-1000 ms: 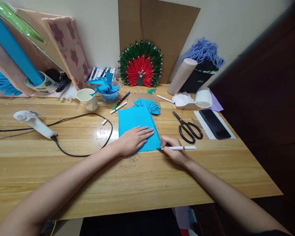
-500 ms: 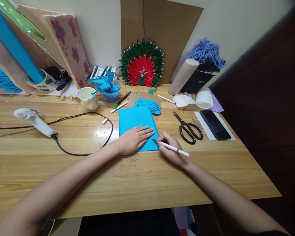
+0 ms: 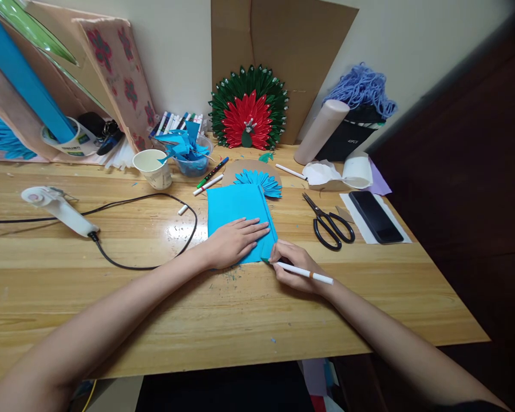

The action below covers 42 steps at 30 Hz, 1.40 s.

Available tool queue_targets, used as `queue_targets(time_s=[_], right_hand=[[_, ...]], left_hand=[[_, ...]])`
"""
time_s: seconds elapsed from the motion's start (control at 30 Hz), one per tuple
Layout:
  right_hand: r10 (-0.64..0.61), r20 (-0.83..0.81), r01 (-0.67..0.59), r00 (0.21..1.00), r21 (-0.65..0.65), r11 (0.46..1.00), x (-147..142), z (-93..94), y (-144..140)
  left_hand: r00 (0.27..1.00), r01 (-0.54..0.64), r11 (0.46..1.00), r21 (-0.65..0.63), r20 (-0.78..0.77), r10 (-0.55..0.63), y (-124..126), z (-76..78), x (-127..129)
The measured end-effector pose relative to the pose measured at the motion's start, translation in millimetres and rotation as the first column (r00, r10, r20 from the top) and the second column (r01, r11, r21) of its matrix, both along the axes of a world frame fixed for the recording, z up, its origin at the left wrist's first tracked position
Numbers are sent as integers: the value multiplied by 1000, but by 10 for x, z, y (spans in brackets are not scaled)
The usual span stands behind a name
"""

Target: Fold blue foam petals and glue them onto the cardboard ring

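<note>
Wooden desk boards (image 3: pixel 240 320) ran bare across the near edge, and from there our two forearms reached in toward the blue paper (image 3: pixel 236 209), which lay flat at the middle of the desk. Our left hand (image 3: pixel 234 240) was spread, palm down, on the sheet's near half. Our right hand (image 3: pixel 294 266) pinched a white marker (image 3: pixel 302 272), its green tip touching the sheet's near right corner.

Half a second earlier that tip had sat farther up the right edge, by the left fingertips; a second earlier it lay level at the corner. So we had run the marker along the edge and back, which we judged to be a line or crease worked down that side. The left hand had not shifted.

To the right lay black scissors (image 3: pixel 330 223) and, beyond them, a phone (image 3: pixel 375 216). To the left sat a glue gun (image 3: pixel 58 207) with its looping cable. Just past the sheet a blue paper fan (image 3: pixel 260 182) rested; farther left stood a paper cup (image 3: pixel 153 169). Against the far wall leaned a red and green peacock piece (image 3: pixel 249 117).
</note>
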State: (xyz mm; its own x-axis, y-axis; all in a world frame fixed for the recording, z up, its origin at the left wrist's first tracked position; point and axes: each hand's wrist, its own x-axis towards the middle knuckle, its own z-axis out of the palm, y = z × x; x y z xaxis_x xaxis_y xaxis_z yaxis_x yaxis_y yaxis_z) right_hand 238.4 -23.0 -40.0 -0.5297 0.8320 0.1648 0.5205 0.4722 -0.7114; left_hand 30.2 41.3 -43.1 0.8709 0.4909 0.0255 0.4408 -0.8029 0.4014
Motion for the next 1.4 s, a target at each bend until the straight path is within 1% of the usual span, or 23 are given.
queue_targets(time_s=[0.07,0.13,0.2,0.27,0.4,0.47,0.57,0.73,0.9,1.0,1.07,1.1,1.17,1.2,1.23,1.27,1.3,1.33,1.37,1.4], right_hand=[[-1,-27,1,1000,-25,1000,10,-8,-6],[-103,-71,98,992,-61,993,19,-16,-5],[-237,-104,227,966,-93,969,21,-15,5],[-299,-93,289,950,-104,952,12,-6,20],[-264,-5,262,965,-78,962,-20,11,44],[-257,4,257,966,-50,965,-27,9,46],[-248,-13,248,969,-20,969,-19,0,43],[-229,-64,228,971,-24,973,8,-3,40],[-178,-114,178,977,-17,984,48,-24,36],[-146,-118,142,982,-37,989,91,-65,21],[-146,-179,137,973,-61,989,113,-95,10],[-163,-246,149,955,-73,986,118,-105,7],[-231,-408,208,883,-102,973,114,-111,9],[-277,-471,248,837,-125,961,105,-105,13],[-326,-506,288,798,-154,945,94,-94,20],[-371,-513,325,774,-182,928,81,-79,26],[-412,-497,357,763,-208,911,70,-63,32],[-443,-471,382,763,-224,896,61,-47,37],[-463,-442,406,768,-223,886,54,-34,42],[-475,-414,428,776,-207,880,49,-24,46]], left_hand=[[1000,4,1000,-2,7,-4,1,-2,0],[1000,2,1000,-5,7,-2,1,-2,1],[1000,0,1000,-7,4,0,-1,2,2],[1000,0,1000,-5,1,0,-2,4,3],[1000,-1,1000,3,2,1,0,-3,2],[1000,-6,1000,3,7,6,1,-10,1],[1000,-6,1000,1,12,6,0,-16,1],[1000,-7,1000,-2,13,7,-2,-9,1],[1000,-13,1000,-11,16,13,-1,8,-7],[1000,-11,1000,-14,17,11,0,-3,-6],[1000,-8,1000,-11,22,8,-3,-15,6],[1000,-5,1000,-7,30,5,-7,-15,13],[998,-6,1000,20,59,4,-16,10,19],[996,-26,999,44,83,23,-21,38,9],[991,-77,994,73,112,68,-26,75,-17],[978,-165,981,104,146,149,-31,118,-60],[950,-282,950,133,181,256,-35,161,-125],[902,-414,896,160,209,379,-40,199,-210],[833,-545,817,186,228,504,-45,227,-312],[759,-650,729,215,228,609,-50,240,-428]])
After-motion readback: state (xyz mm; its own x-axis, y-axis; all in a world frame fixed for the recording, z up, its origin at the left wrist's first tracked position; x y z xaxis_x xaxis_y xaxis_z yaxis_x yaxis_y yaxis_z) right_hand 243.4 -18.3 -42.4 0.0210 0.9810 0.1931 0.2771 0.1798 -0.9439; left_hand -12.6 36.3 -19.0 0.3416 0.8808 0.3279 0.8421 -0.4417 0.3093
